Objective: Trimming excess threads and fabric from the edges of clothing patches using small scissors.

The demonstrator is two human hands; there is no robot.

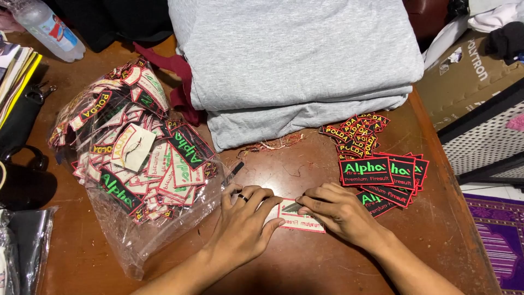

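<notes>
both hands flat on wooden table (305, 267): left hand (243, 221) and right hand (335, 210) pinning a face-down patch (297, 218); clear bag of patches (136, 158) left, stacked patches (382, 175) right

Head cam looks steeply down, close over table (305, 180).

- Both hands are resting on the table (305, 262), left hand (240, 224) beside right hand (338, 210), pressing a face-down patch (297, 220) between them.
- A bag of patches (136, 158) is lying left of the hands.
- Stacked patches (382, 177) are sitting right, smaller patches (357, 134) behind them.
- Folded cloth (295, 65) is lying behind everything.
- A bottle (46, 27) is lying far left, behind the bag.
</notes>
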